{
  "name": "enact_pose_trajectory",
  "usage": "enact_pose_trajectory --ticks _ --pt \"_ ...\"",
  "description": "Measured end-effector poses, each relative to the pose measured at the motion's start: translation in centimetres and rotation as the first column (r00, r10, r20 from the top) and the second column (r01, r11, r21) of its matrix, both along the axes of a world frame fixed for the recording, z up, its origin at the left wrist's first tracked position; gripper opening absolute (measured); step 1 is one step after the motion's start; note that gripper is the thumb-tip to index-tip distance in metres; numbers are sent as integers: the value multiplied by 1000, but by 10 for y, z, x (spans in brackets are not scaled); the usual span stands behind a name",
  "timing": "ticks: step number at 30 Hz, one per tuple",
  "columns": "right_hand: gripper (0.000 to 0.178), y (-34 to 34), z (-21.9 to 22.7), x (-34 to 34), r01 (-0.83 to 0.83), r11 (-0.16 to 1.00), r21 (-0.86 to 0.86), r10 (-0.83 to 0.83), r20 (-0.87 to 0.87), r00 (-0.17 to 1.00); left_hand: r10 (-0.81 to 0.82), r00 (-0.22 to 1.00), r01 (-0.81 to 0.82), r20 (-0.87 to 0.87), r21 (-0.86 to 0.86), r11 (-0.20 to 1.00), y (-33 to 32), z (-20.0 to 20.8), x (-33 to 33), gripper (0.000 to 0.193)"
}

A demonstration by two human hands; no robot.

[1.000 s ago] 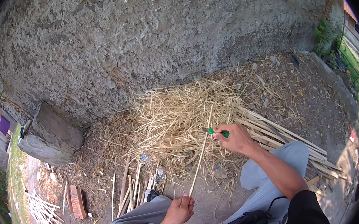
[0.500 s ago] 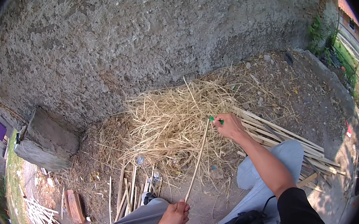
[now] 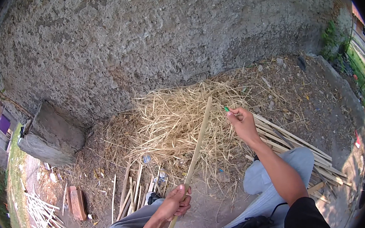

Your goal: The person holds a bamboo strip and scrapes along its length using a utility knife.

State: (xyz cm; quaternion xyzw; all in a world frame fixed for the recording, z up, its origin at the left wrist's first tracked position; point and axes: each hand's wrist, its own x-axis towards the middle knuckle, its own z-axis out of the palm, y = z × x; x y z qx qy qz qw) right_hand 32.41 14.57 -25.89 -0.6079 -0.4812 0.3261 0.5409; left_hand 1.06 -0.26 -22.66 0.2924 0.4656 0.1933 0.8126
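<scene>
A long pale bamboo strip (image 3: 199, 144) slants up from my lap, its far end over a heap of shavings (image 3: 170, 119). My left hand (image 3: 175, 202) is closed round its lower part. My right hand (image 3: 243, 125) is just right of the strip's far end, apart from it. It pinches a small green object (image 3: 227, 109), mostly hidden by the fingers, so its kind does not show.
Bamboo strips (image 3: 300, 146) lie right of my knee, and others (image 3: 131, 193) by my left leg. Further left are a pile of short sticks (image 3: 47, 219), a brownish block (image 3: 76, 203) and a concrete block (image 3: 52, 135). A rough wall (image 3: 162, 37) rises behind.
My right hand has moved right, off the strip's far end, with the green object. The strip has turned to show a wider face, and its far end is raised.
</scene>
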Motion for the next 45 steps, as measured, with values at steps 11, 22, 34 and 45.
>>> enact_pose_trajectory --ticks 11,22,34,45 --pt "18 -55 61 -3 -231 972 -51 178 -489 854 3 998 -6 55 67 998 0 6 6 38" --pt "21 -52 55 -8 -241 968 -70 183 -465 866 2 999 -7 49 112 994 0 -1 3 40" --pt "18 -52 48 -18 -295 950 -100 223 -443 868 -7 999 14 -35 206 978 -3 9 3 38" --pt "15 -67 39 -36 -425 900 -100 371 -336 866 28 999 -23 -23 189 982 -12 4 6 40"
